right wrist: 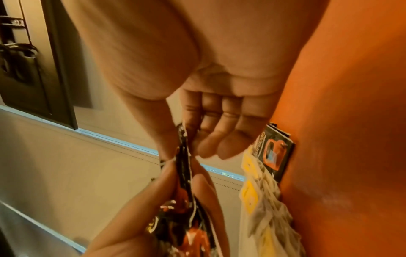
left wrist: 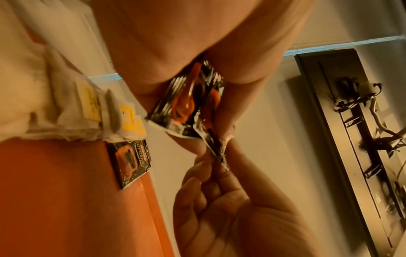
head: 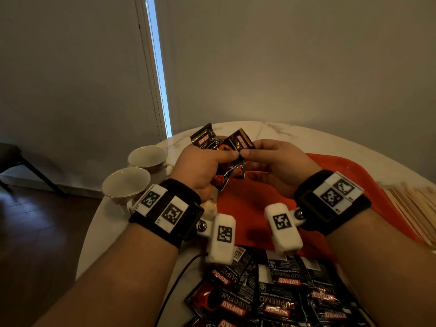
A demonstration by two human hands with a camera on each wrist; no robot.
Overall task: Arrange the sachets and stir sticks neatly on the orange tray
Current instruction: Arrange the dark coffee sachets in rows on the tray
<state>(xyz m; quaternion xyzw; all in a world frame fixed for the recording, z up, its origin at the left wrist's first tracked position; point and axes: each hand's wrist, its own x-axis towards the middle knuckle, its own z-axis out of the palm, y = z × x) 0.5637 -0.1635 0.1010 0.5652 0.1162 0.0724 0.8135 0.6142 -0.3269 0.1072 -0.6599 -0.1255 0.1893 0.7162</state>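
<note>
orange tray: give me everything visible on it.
The orange tray looks like smooth, glossy plastic with a raised rim, lying flat on the white marble table. Tea bags with yellow tags and at least one black coffee sachet lie on it. Both hands hover above it with more sachets. A loose sachet pile overlaps its near edge; wooden stir sticks sit beside its right edge.

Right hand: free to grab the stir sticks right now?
Probably not yet. The right hand is pinching a coffee sachet from the bunch in the left hand. The stir sticks lie uncovered right of the orange tray, so the path looks clear once it lets go.
</note>
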